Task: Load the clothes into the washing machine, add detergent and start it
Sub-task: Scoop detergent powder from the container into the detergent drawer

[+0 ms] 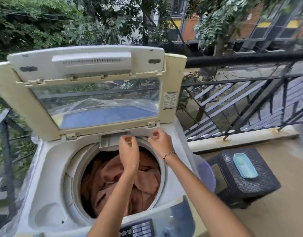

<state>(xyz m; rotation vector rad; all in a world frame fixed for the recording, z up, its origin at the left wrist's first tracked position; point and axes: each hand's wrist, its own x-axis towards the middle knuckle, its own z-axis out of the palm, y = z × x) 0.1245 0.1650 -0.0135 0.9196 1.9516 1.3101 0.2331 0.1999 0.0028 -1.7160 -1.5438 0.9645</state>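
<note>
Left hand (128,152), fingers curled, apparently empty, hovers just before detergent drawer (111,140); right hand (160,140), loosely curled, beside it.

Soft, even daylight is filling the scene, casting no hard shadows. The wide lens is bending the railing (250,79) and trees (70,23) toward the edges, where detail is smearing, perhaps from head motion. The hands look slightly soft.

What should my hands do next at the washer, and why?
Probably tip detergent into the open dispenser drawer: brown clothes already fill the drum, the lid is up, and both the left hand and right hand hover at that drawer.
</note>
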